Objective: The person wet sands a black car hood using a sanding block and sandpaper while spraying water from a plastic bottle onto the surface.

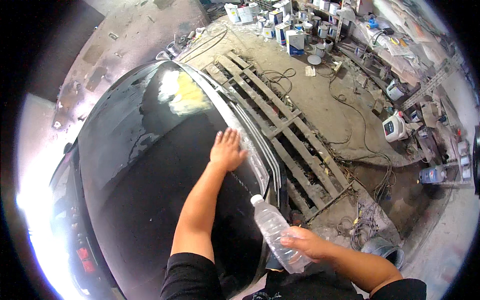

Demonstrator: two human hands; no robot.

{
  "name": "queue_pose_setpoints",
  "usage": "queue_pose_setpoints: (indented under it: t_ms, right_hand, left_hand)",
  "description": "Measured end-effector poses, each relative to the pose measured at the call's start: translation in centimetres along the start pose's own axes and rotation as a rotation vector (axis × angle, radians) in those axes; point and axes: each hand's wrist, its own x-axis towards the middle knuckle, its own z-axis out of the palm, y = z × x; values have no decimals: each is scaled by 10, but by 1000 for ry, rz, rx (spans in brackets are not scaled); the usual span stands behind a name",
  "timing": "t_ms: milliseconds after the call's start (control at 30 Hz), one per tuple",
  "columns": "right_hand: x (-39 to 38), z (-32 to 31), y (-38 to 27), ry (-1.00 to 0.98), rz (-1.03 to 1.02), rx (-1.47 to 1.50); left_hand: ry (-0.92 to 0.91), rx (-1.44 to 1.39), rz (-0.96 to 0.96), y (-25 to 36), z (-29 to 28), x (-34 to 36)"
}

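Note:
My left hand (228, 151) lies flat on a glossy black car panel (165, 170), close to its right edge, with fingers stretched out. Whether anything is under the palm is hidden. In my right hand (303, 243) is a clear plastic bottle (271, 226), tilted with its white cap toward the panel. A thin stream of water (241, 182) runs from the cap toward my left hand. Wet streaks show on the panel's upper left. Near its far end is a yellow and white filler patch (186, 95). A pale grey strip (235, 122) follows the right edge.
A dusty wooden pallet (285, 132) lies on the floor right of the car. Cables (365, 135) coil beyond it. Paint cans (295, 42) crowd the far side. Shelving with a white jug (395, 126) lines the right. A bucket (382, 250) stands near my right forearm.

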Motion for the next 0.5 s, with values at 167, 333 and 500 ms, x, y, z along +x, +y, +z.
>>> queue_pose_setpoints:
  t_ms: [167, 333, 500]
  right_hand:
    - [-10, 2, 4, -76, 81, 142]
    - [-18, 40, 0, -30, 207, 5]
    - [-13, 86, 8, -137, 186, -111]
  left_hand:
    - [64, -89, 137, 42, 14, -84]
    - [127, -154, 164, 55, 30, -178]
    - [176, -380, -425, 3, 24, -264]
